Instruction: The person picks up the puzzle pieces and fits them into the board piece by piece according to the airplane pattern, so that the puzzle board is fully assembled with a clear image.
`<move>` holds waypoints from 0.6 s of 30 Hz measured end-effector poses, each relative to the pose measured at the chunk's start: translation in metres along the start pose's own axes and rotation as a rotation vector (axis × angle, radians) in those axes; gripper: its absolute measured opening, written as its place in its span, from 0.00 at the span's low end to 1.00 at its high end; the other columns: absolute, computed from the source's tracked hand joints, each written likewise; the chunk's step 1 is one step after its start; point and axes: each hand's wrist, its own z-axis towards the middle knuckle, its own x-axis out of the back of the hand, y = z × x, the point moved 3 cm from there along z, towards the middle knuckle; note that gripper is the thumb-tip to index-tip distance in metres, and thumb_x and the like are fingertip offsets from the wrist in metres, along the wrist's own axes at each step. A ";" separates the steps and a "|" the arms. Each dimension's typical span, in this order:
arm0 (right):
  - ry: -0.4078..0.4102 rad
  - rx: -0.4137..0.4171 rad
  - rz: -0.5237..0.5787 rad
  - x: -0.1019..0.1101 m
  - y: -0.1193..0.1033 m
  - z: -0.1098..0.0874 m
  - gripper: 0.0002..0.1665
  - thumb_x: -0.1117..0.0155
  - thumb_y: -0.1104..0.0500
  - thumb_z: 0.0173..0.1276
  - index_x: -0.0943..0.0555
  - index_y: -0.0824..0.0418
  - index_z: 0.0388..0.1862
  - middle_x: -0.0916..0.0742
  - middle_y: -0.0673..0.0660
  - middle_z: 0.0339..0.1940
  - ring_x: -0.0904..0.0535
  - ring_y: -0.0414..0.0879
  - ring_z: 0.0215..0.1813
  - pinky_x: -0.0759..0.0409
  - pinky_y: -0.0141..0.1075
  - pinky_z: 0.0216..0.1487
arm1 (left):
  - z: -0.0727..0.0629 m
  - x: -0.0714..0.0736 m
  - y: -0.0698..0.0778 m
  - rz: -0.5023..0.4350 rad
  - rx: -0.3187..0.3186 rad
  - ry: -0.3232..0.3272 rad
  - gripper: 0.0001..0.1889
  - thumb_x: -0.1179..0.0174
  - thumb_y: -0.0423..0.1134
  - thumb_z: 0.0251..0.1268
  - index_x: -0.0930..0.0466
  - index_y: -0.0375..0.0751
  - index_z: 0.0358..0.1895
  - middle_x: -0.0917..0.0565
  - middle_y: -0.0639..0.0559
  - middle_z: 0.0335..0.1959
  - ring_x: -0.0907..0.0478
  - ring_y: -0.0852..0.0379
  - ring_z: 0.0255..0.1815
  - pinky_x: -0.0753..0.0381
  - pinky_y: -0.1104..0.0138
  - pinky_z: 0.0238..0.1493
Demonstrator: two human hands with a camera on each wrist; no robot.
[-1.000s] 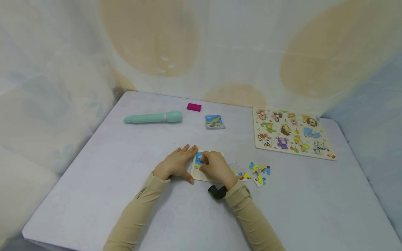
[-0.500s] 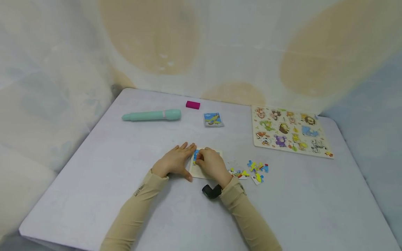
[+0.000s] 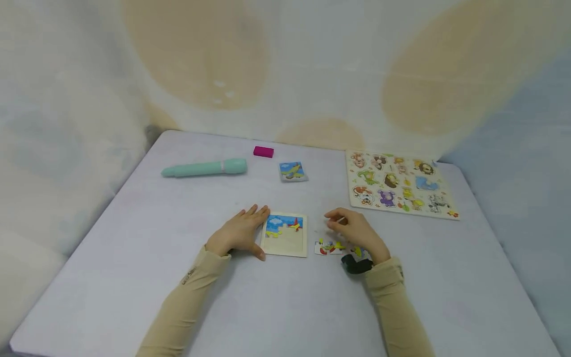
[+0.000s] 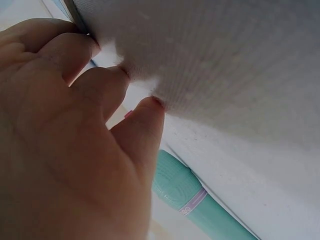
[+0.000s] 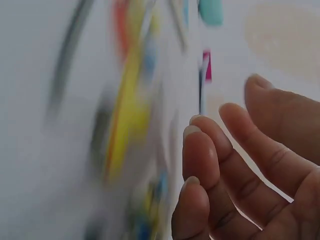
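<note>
In the head view, my left hand [image 3: 238,233] rests with spread, straight fingers along the left edge of a small wooden puzzle tray [image 3: 306,248]. Joined jigsaw pieces [image 3: 275,222] with blue sky and a red and yellow plane part fill the tray's upper side. To the right of the tray, my right hand [image 3: 354,229] hovers with loosely bent fingers. The right wrist view shows nothing between its thumb and fingers [image 5: 201,155]. Loose jigsaw pieces [image 3: 329,247] lie below this hand, partly hidden by it and by the black wrist device [image 3: 357,265].
A mint-green pen-shaped thing [image 3: 204,168] lies at the back left. Behind the tray are a magenta block [image 3: 263,151] and a wrapped square with a plane picture [image 3: 292,171]. An animal puzzle board [image 3: 401,186] stands at the back right.
My right hand has let go and moved right, from over the tray to above the loose pieces. The left hand stays at the tray's edge. The head view has shifted a little.
</note>
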 end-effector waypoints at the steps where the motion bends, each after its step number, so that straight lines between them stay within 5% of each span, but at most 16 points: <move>1: 0.006 -0.016 -0.002 0.007 0.009 -0.005 0.18 0.39 0.56 0.70 0.21 0.60 0.57 0.15 0.60 0.49 0.20 0.49 0.46 0.22 0.34 0.41 | -0.001 0.000 -0.001 -0.003 -0.002 0.000 0.64 0.22 0.57 0.36 0.52 0.40 0.77 0.50 0.46 0.80 0.60 0.43 0.81 0.57 0.47 0.79; 5: -0.019 -0.070 0.032 0.027 0.032 -0.021 0.26 0.33 0.62 0.63 0.24 0.64 0.61 0.18 0.63 0.50 0.23 0.48 0.43 0.23 0.33 0.38 | -0.004 0.000 -0.003 -0.010 -0.006 -0.004 0.64 0.22 0.57 0.36 0.52 0.39 0.77 0.50 0.46 0.80 0.59 0.43 0.81 0.57 0.46 0.79; 9: -0.072 -0.026 0.023 0.029 0.033 -0.024 0.33 0.28 0.65 0.58 0.27 0.65 0.63 0.20 0.61 0.47 0.26 0.47 0.40 0.25 0.32 0.38 | -0.007 -0.001 -0.005 -0.014 -0.002 0.002 0.64 0.21 0.56 0.36 0.51 0.38 0.77 0.50 0.46 0.79 0.59 0.42 0.81 0.57 0.46 0.79; 18: -0.080 -0.022 -0.111 0.025 0.025 -0.022 0.22 0.31 0.68 0.58 0.21 0.67 0.54 0.19 0.57 0.38 0.27 0.46 0.39 0.26 0.35 0.40 | -0.002 0.000 -0.002 -0.012 -0.034 0.014 0.64 0.22 0.56 0.37 0.51 0.38 0.77 0.50 0.45 0.79 0.58 0.42 0.81 0.56 0.45 0.79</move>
